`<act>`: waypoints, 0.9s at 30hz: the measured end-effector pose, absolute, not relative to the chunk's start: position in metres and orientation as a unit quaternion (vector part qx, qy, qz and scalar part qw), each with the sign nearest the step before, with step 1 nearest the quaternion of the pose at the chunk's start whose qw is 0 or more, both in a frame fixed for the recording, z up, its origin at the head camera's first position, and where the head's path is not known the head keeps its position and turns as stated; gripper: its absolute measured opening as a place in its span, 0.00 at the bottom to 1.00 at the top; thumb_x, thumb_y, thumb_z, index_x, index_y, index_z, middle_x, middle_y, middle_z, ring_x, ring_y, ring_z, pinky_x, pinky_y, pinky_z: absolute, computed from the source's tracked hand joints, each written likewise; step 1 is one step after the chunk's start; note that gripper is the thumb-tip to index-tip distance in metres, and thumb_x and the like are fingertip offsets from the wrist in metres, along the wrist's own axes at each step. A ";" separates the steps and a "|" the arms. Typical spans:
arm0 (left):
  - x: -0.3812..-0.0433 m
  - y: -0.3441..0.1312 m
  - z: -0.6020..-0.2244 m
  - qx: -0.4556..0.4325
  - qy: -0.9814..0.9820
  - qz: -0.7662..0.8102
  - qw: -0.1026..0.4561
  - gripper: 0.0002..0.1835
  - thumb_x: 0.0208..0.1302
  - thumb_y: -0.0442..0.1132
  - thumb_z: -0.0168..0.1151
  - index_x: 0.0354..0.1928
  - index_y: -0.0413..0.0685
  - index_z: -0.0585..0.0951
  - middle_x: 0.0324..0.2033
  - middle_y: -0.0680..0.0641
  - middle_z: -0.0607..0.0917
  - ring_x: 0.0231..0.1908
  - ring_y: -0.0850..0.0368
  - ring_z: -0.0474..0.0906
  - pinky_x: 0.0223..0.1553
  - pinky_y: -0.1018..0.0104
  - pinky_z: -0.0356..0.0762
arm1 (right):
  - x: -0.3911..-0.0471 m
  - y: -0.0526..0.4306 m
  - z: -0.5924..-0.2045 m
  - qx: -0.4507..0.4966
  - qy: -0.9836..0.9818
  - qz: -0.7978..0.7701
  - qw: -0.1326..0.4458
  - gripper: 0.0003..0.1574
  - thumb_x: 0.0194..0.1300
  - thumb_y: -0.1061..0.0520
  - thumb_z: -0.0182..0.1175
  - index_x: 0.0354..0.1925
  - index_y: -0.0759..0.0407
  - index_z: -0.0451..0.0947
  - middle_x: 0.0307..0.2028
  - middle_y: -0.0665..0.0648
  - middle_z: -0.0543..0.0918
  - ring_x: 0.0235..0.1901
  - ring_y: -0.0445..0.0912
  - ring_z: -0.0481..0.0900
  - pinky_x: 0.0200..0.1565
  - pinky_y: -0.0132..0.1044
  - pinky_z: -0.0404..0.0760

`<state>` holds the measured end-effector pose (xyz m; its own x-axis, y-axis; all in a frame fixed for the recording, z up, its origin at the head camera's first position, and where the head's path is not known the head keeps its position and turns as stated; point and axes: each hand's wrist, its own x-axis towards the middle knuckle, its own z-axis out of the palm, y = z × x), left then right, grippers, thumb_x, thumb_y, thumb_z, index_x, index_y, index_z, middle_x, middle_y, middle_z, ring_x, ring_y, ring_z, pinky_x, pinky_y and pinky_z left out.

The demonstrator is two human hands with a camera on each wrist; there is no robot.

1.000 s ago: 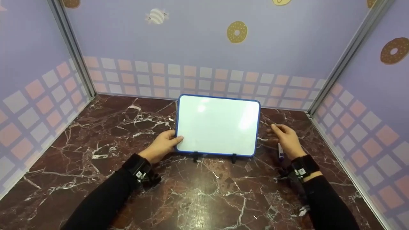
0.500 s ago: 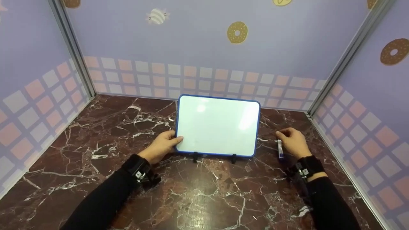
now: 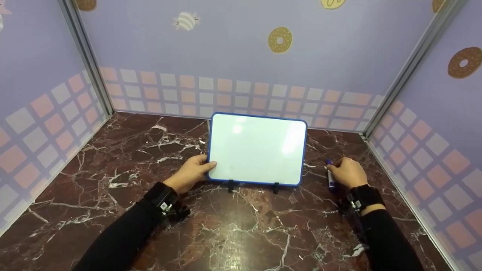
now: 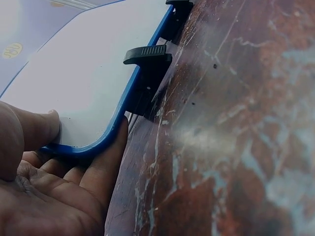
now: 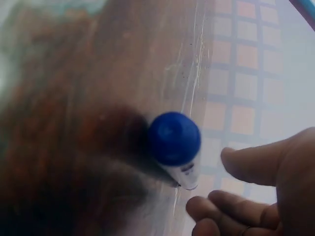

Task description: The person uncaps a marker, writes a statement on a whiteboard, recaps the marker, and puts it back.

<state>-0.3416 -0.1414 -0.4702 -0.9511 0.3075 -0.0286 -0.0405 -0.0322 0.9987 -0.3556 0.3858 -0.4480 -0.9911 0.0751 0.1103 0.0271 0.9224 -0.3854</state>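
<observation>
A small whiteboard [image 3: 258,150] with a blue frame stands leaning back on black stand clips [image 3: 231,185]. My left hand [image 3: 192,169] grips its lower left edge; in the left wrist view the thumb [image 4: 37,127] lies on the white face and the fingers pass behind the frame. To the right of the board, a marker [image 3: 331,180] with a white barrel and a blue end [image 5: 174,139] is on the table. My right hand [image 3: 348,173] is just beside the marker's far part, thumb and fingers spread apart in the right wrist view, holding nothing.
The dark red marbled table [image 3: 241,233] reaches back to a purple wall [image 3: 226,45] printed with sweets and pink and white squares. Side walls [image 3: 444,131] with metal corner posts close in left and right.
My right hand has moved down and right from beside the board to the marker, with its fingers drawn in more. The left hand keeps its grip on the board.
</observation>
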 end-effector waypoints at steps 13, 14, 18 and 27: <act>-0.342 -0.139 -0.470 0.101 0.684 0.711 0.125 0.18 0.86 0.35 0.58 0.63 0.23 0.77 0.55 0.36 0.86 0.49 0.51 0.88 0.54 0.54 0.92 | -0.352 0.390 -0.448 -0.052 -0.984 0.171 0.002 0.35 0.77 0.32 0.65 0.29 0.60 0.80 0.33 0.64 0.86 0.31 0.57 0.82 0.34 0.50 0.81; -0.342 -0.139 -0.470 0.102 0.684 0.711 0.125 0.18 0.86 0.35 0.58 0.63 0.23 0.77 0.55 0.36 0.86 0.49 0.51 0.88 0.54 0.54 0.92 | -0.352 0.390 -0.448 -0.053 -0.984 0.170 0.002 0.35 0.76 0.32 0.65 0.30 0.61 0.81 0.34 0.65 0.86 0.31 0.58 0.82 0.34 0.51 0.81; -0.342 -0.140 -0.470 0.100 0.682 0.714 0.126 0.18 0.85 0.35 0.59 0.63 0.23 0.77 0.55 0.37 0.86 0.49 0.51 0.89 0.55 0.53 0.92 | -0.354 0.388 -0.449 -0.048 -0.984 0.169 -0.002 0.34 0.76 0.33 0.66 0.32 0.63 0.81 0.35 0.66 0.86 0.32 0.58 0.82 0.35 0.52 0.82; -0.341 -0.143 -0.471 0.100 0.686 0.711 0.122 0.19 0.85 0.36 0.60 0.64 0.24 0.76 0.55 0.36 0.86 0.50 0.50 0.88 0.54 0.54 0.92 | -0.359 0.383 -0.453 -0.034 -0.983 0.179 -0.001 0.30 0.76 0.40 0.67 0.29 0.64 0.80 0.32 0.65 0.84 0.30 0.57 0.80 0.37 0.51 0.82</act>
